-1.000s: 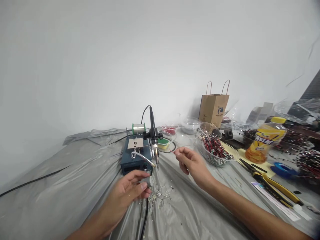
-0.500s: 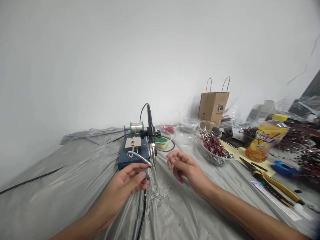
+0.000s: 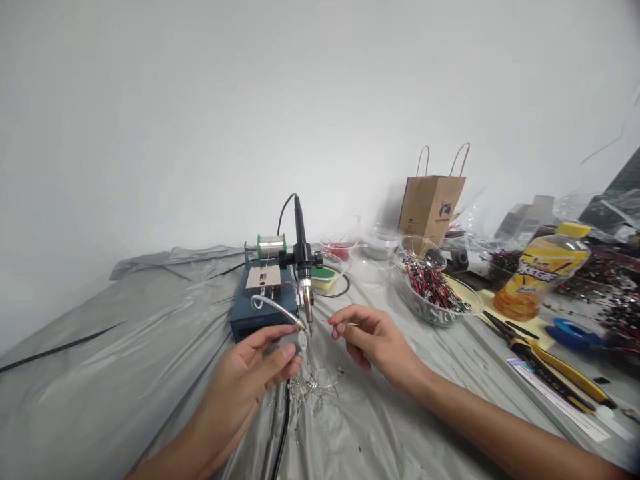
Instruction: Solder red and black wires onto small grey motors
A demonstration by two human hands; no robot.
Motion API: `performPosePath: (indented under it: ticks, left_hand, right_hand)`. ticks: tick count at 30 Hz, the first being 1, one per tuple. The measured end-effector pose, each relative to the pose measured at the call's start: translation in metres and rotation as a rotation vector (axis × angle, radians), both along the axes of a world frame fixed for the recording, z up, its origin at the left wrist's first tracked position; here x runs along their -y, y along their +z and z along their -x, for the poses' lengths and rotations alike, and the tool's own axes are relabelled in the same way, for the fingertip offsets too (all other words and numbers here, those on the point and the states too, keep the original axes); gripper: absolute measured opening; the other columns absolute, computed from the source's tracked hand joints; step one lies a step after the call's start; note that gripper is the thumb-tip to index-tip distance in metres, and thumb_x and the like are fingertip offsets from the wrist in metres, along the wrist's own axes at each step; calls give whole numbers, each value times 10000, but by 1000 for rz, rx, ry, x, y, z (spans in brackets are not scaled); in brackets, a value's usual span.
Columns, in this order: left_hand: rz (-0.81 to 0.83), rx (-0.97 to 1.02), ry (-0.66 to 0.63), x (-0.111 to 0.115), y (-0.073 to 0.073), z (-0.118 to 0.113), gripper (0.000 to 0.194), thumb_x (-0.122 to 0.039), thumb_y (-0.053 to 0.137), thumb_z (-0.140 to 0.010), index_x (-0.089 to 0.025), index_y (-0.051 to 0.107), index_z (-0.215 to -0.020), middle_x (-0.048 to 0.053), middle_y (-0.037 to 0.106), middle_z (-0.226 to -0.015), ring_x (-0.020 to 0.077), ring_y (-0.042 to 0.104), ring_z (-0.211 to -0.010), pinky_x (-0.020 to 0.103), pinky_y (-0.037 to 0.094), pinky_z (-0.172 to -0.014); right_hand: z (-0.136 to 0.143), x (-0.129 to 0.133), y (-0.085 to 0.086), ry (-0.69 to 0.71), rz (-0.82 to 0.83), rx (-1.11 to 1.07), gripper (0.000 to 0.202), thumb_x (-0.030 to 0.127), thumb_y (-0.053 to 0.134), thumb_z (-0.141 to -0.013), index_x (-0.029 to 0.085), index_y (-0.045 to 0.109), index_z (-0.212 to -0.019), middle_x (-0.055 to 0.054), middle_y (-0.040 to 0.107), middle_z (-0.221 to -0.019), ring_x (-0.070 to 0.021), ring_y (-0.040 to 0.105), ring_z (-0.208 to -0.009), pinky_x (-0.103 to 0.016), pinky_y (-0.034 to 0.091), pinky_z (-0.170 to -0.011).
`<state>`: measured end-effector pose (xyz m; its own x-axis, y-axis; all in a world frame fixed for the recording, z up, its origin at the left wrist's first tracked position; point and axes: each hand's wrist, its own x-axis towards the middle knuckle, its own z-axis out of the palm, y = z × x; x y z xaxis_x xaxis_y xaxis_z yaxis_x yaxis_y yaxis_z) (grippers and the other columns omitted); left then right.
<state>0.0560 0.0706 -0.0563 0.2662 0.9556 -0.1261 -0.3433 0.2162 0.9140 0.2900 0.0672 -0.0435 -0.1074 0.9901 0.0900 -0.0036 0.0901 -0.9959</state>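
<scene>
The left hand (image 3: 253, 373) pinches a small round metal piece (image 3: 301, 342) between thumb and fingers, directly beneath the tip of the soldering iron (image 3: 303, 273). The right hand (image 3: 373, 340), just right of the iron, pinches a thin red wire (image 3: 331, 322) that points toward the tip. Behind the iron stands the blue soldering station (image 3: 257, 308); below it lie solder scraps (image 3: 313, 387).

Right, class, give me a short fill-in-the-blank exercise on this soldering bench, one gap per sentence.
1. The soldering iron hangs tip-down from a clamp on the ___ station.
2. The right hand pinches a thin ___ wire.
3. The bottle has a ___ cap.
4. The paper bag stands behind the ___ of wires.

Missing words: blue; red; yellow; bowl
</scene>
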Motion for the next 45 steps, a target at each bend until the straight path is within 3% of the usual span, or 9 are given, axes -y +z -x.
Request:
performPosePath:
  ticks: [4, 6, 11, 18, 24, 31, 45]
  left_hand:
    - [-79, -58, -9, -2, -2, 1, 524, -408, 934, -741, -203, 732, -1178, 38, 745, -938, 135, 712, -823, 195, 609, -797]
    - [-144, -85, 12, -1, -2, 0, 474, -430, 905, -776, -211, 728, -1158, 30, 741, -959, 135, 714, -816, 200, 613, -783]
    - [-160, -129, 25, 2, -1, -1, 464, -457, 893, -784, -184, 730, -1122, 37, 737, -870, 166, 727, -843, 216, 618, -801]
    - [-155, -115, 52, 3, -3, -3, 432, -451, 892, -785, -198, 749, -1105, 36, 747, -949, 158, 728, -836, 223, 623, -810]
    - [-154, -33, -8, 6, -1, -5, 496, -369, 935, -746, -177, 734, -1156, 38, 746, -805, 152, 718, -784, 196, 599, -749]
    - [-191, -112, 11, 9, 7, -6, 416, -379, 883, -814, -206, 741, -1164, 34, 765, -885, 140, 722, -828, 190, 593, -792]
    - [-268, -145, 8, 9, 4, -3, 387, -399, 859, -842, -244, 735, -1174, -4, 740, -861, 131, 711, -870, 170, 580, -811]
  right_hand:
    - [2, 4, -1, -1, -7, 26, 388, 537, 788, -814, 179, 719, -945, 37, 488, -573, -61, 338, -427, -231, 210, -420]
    - [4, 6, 0, -8, -44, 30, 351, 521, 795, -823, 188, 708, -890, 46, 433, -535, -70, 331, -457, -235, 223, -453]
    - [8, 13, 6, -103, -203, 102, 269, 471, 791, -837, 204, 771, -854, -24, 542, -700, -126, 446, -639, -274, 345, -583]
    - [11, 20, 5, -63, -185, 174, 301, 524, 687, -922, 224, 668, -914, -70, 644, -848, -184, 550, -719, -290, 372, -564]
    - [13, 24, 4, -97, -328, 290, 210, 419, 652, -971, 219, 676, -913, -52, 657, -820, -165, 562, -696, -291, 423, -593]
    - [17, 26, 10, -126, -444, 315, 137, 305, 644, -982, 186, 682, -926, -22, 653, -830, -111, 569, -688, -222, 445, -598]
    - [18, 28, 9, -132, -474, 326, 120, 305, 640, -991, 202, 696, -965, -18, 675, -874, -114, 594, -712, -234, 457, -612]
